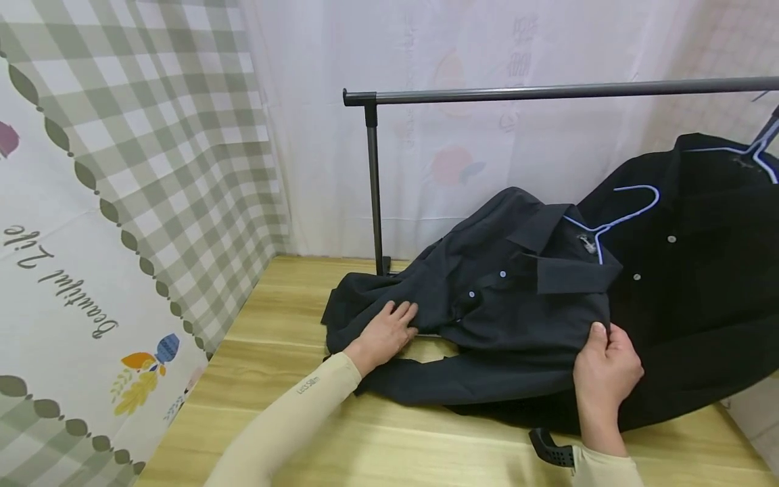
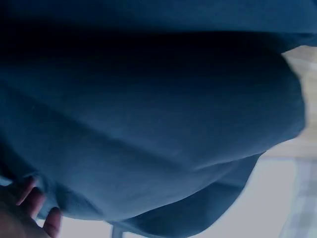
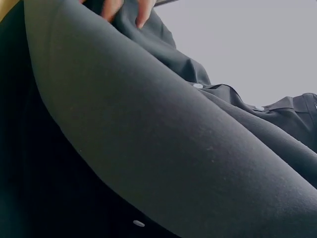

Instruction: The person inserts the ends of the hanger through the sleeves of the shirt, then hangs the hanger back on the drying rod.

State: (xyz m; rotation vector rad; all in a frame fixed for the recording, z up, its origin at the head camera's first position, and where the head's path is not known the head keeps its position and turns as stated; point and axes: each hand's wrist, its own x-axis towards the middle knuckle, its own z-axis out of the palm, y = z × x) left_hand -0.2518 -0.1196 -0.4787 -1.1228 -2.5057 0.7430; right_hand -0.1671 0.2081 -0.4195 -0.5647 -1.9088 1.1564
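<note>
A dark button-up shirt (image 1: pixel 487 318) with pale buttons lies spread and slanted, a light-blue hanger (image 1: pixel 633 215) inside its collar. The hanger's hook sticks up free of the rail. My right hand (image 1: pixel 608 368) pinches the shirt's edge below the collar, thumb on top. My left hand (image 1: pixel 386 335) rests on the cloth at the shirt's left part, fingers fairly straight. Dark cloth (image 2: pixel 148 119) fills most of the left wrist view, with some fingers (image 2: pixel 52 220) at the lower left corner. In the right wrist view a wide fold (image 3: pixel 163 134) covers most of the picture.
A dark metal rail (image 1: pixel 548 92) on a post (image 1: pixel 374 189) spans the back. Another black shirt (image 1: pixel 700 291) hangs at the right on a blue hanger (image 1: pixel 763 145). Beneath is a wooden tabletop (image 1: pixel 243 399); a checked curtain (image 1: pixel 182 101) borders the left.
</note>
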